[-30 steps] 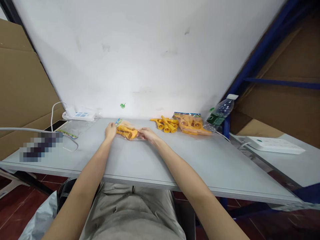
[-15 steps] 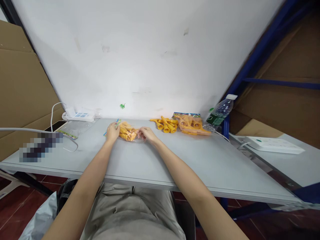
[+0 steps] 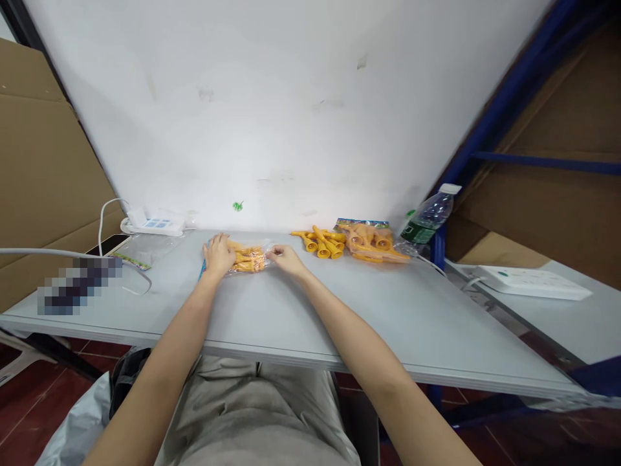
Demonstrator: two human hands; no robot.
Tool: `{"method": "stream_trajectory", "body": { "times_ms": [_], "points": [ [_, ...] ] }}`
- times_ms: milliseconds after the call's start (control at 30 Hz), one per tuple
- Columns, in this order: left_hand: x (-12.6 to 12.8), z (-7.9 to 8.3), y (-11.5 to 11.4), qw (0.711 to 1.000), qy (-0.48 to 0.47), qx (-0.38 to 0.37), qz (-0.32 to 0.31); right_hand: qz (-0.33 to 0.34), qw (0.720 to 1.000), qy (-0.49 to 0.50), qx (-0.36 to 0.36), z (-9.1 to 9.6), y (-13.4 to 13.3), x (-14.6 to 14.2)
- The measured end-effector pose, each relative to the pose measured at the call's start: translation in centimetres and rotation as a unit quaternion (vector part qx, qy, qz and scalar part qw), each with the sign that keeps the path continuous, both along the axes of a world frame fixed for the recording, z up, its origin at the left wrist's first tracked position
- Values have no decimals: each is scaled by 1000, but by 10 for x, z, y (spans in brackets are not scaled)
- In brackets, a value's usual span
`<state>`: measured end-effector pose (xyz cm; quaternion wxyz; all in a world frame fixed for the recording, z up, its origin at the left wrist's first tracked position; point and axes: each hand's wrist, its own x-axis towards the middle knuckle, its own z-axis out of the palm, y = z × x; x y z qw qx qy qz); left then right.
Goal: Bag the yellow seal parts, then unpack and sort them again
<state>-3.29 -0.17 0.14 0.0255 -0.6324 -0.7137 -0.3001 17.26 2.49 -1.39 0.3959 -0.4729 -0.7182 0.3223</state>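
A clear plastic bag of orange toy pieces (image 3: 248, 258) lies on the grey table (image 3: 301, 310) near the far wall. My left hand (image 3: 218, 254) rests closed over the bag's left end, fingers curled on it. At the bag's right end my right hand (image 3: 286, 259) pinches the plastic edge. Further right lie a loose heap of orange pieces (image 3: 321, 243) and a second filled bag (image 3: 371, 240) with a printed header.
A water bottle (image 3: 427, 218) leans at the table's back right. At the back left sit a white power strip (image 3: 152, 225), a phone (image 3: 109, 244), an empty clear bag (image 3: 148, 247) and cables. Cardboard stands left; a blue rack and another power strip (image 3: 531, 281) right.
My left hand slid from the bag's far left corner onto its left end and closed over it. The bag turned to lie flatter and crosswise. My right hand stayed pinching the right edge.
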Motion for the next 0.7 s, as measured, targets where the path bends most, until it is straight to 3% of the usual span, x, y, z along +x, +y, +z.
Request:
{"method": "stream_trajectory", "body": {
  "times_ms": [167,267,400,500,567,700],
  "points": [
    [4,2,-2,992,14,-89,-87,-180,974,-108,88,-5,9,20],
    [8,2,-4,986,31,-109,-122,-215,957,-144,134,-14,11,26],
    [10,6,-5,992,-2,-70,-108,-254,948,-119,150,-25,16,29],
    [7,7,-1,988,-105,-70,-87,-255,958,-42,121,-28,22,28],
    [4,4,4,978,-176,-87,-75,-243,968,7,64,-29,25,27],
    [2,-10,14,981,-178,-75,-29,-215,973,75,-48,-28,27,24]
  ]
}}
